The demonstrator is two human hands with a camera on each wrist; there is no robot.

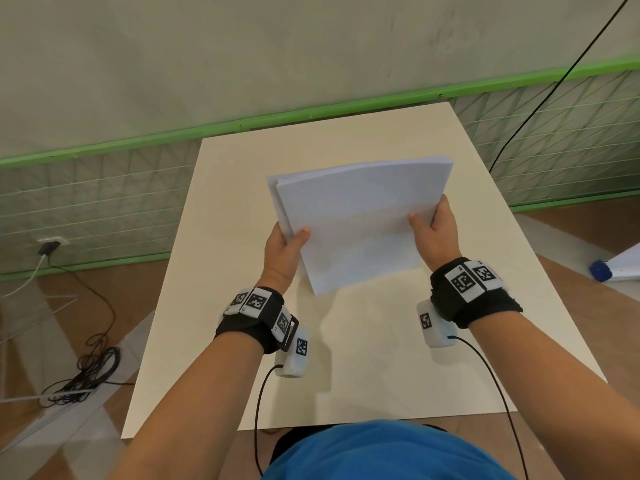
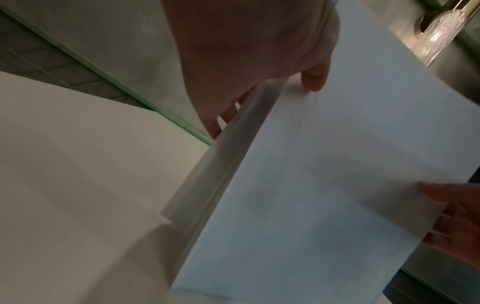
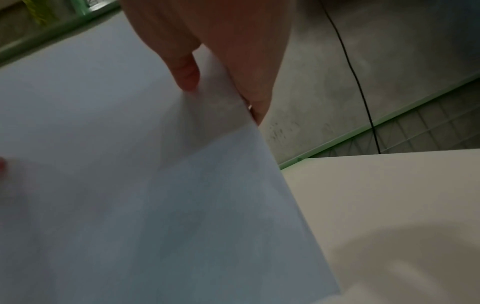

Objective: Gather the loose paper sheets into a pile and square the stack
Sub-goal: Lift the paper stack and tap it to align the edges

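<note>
Head view: a blank stack of paper (image 1: 360, 223), with no readable writing, is held tilted above the middle of the table (image 1: 214, 271). It is pinched at its left edge by the left hand (image 1: 282, 254) and at its right edge by the right hand (image 1: 437, 233), thumbs on top.

Left wrist view: the fingers (image 2: 228, 115) are seen curled beneath the stack's uneven edge.

Right wrist view: the thumb (image 3: 185, 72) is pressed on the top sheet.

I see a stack of white paper (image 1: 356, 220), matt and smooth. The table (image 1: 398, 375) under it looks like cream board, matt, with no shine. The floor (image 1: 114, 289) reads as brown wood with a slight gloss. The wrist straps (image 1: 478, 303) are black cloth carrying white plastic marker blocks.
</note>
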